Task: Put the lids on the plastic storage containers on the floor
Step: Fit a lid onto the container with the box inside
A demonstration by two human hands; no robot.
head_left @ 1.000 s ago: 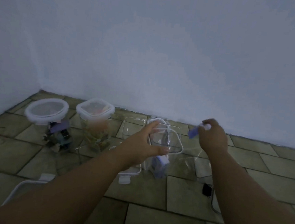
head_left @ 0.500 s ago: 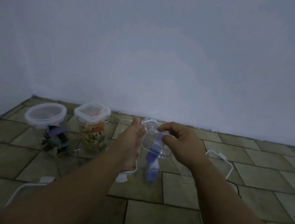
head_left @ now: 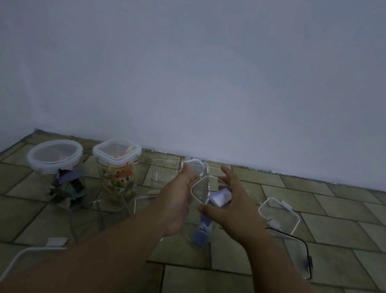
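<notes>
A plain pale wall (head_left: pixel 194 64) meets a tiled floor (head_left: pixel 344 220), dimly lit.

place: likely a room in a home, bare corner
floor: tiled floor (head_left: pixel 322 204), olive-brown staggered tiles, dark grout
walls: far wall (head_left: pixel 193 76), plain pale paint, meets a side wall far left
contents: household storage containers (head_left: pixel 116 163) and loose lids (head_left: pixel 279 212) set directly on the tiles
light: dim, indoor

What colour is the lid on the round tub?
The round lid is white-rimmed, clear-centred; head view.

White-rimmed round lid (head_left: pixel 54 158), olive-brown tiled floor (head_left: pixel 321 216), bluish-grey wall (head_left: pixel 193 76).
</notes>
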